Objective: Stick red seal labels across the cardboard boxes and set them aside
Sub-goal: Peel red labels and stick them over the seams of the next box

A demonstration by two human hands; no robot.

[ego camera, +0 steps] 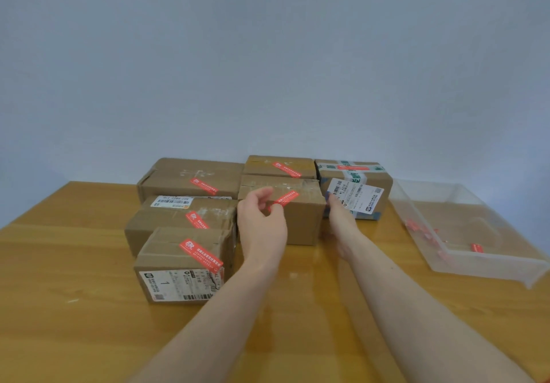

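Observation:
Several cardboard boxes stand grouped at the back of the wooden table, each with a red seal label on top. The middle box carries a red seal label across its taped seam. My left hand is at this box's left front corner. Its thumb rests on the label's near end and its fingers are loosely curled above the box top. My right hand lies with straight fingers against the box's right side, between it and the box with the white shipping label.
A clear plastic tray with several loose red labels sits on the table's right side. Labelled boxes stand to the left, the nearest one in front. A plain wall rises behind the boxes.

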